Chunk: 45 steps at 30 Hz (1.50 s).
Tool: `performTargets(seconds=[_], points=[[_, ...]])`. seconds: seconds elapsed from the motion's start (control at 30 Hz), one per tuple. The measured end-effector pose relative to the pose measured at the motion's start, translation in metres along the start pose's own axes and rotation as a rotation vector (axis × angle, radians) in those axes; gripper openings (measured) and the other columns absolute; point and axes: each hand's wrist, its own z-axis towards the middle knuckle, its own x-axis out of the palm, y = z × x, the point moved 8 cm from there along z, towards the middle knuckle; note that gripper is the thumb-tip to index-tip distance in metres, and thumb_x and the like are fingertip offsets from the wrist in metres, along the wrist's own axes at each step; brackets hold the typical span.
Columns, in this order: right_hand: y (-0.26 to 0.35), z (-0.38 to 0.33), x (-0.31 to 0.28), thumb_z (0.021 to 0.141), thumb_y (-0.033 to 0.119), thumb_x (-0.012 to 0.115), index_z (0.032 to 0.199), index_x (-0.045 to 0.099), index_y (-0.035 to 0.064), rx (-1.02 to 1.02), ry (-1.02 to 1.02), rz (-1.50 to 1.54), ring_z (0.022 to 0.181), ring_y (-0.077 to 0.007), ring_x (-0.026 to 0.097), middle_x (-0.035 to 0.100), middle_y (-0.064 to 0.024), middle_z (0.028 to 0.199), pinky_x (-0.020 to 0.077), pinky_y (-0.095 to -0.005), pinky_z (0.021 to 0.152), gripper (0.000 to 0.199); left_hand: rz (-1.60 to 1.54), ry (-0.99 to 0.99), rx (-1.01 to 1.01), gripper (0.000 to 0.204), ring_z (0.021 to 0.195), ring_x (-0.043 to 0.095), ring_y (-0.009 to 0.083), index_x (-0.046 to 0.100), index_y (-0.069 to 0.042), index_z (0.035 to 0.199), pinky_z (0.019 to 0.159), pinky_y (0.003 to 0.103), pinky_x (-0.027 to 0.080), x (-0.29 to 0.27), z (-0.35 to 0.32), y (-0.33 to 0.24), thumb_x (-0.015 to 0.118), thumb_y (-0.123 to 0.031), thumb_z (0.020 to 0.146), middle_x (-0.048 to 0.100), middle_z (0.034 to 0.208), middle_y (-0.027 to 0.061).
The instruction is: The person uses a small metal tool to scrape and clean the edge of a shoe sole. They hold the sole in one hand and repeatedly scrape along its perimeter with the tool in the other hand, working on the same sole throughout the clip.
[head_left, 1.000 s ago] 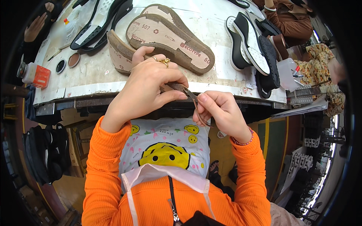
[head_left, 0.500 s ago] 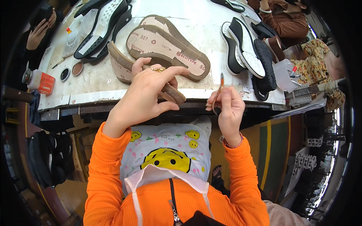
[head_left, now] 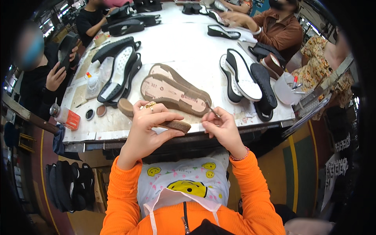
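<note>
My left hand is wrapped round a brown shoe sole, thumb below and fingers over it. The sole is held edge-on at the near table edge; its far end sticks out to the left beyond my fingers. My right hand pinches a slim, small brush-like tool, its tip pointing up; its exact kind is unclear. That hand is just right of the sole, apart from it. Beyond both hands, two brown soles with pinkish printed faces lie overlapping on the white-covered table.
White-and-black soles and a black sole lie right, near a translucent cup. At left are black soles, a red-capped bottle, two small round pots and an orange-labelled jar. Co-workers sit around the table.
The view has tilted up, showing more of the far table. My right hand has come nearer the held sole and the tool now leans differently. The left hand keeps its hold.
</note>
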Motion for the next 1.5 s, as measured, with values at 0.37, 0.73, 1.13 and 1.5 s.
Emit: performTargets(seconds=[0.37,0.73,1.13,1.5], points=[[-0.023,0.022,-0.064,0.086,0.000,0.062,0.082,0.045,0.0061,-0.241,-0.393,0.200,0.058,-0.0078,0.056,0.059,-0.0049,0.075,0.0448,-0.0195,0.047,0.018,-0.045,-0.161,0.114,0.029,0.071,0.059,0.0131,0.067,0.001,0.098,0.067,0.025,0.045,-0.069,0.048,-0.034,0.075,-0.007,0.071,0.064,0.078,0.0071],[-0.020,0.018,-0.065,0.086,0.000,0.063,0.081,0.045,0.0047,-0.302,-0.415,0.180,0.058,-0.0069,0.056,0.059,-0.0046,0.076,0.0443,-0.0189,0.047,0.019,-0.246,-0.439,0.397,0.029,0.076,0.064,0.0128,0.068,-0.002,0.098,0.071,0.026,0.051,-0.004,0.151,-0.007,0.076,0.001,0.069,0.067,0.086,0.0069],[-0.024,0.019,-0.064,0.098,0.025,0.049,0.077,0.053,0.0023,-0.214,-0.366,0.286,0.053,-0.0066,0.056,0.061,-0.0053,0.069,0.0451,-0.0194,0.047,0.031,0.048,0.052,0.162,0.025,0.105,0.059,0.0284,0.071,-0.009,0.095,0.095,0.038,0.040,0.086,0.080,0.036,0.075,-0.021,0.073,0.067,0.099,0.0124],[-0.024,0.023,-0.059,0.100,0.027,0.042,0.084,0.054,-0.0022,-0.261,-0.347,0.185,0.069,-0.0176,0.066,0.066,-0.0149,0.081,0.0553,-0.0270,0.065,0.036,-0.231,-0.362,-0.486,0.088,0.115,0.052,0.0307,0.034,0.007,0.134,0.096,0.037,0.042,0.018,-0.012,0.162,0.080,-0.034,0.071,0.050,0.122,0.0273]])
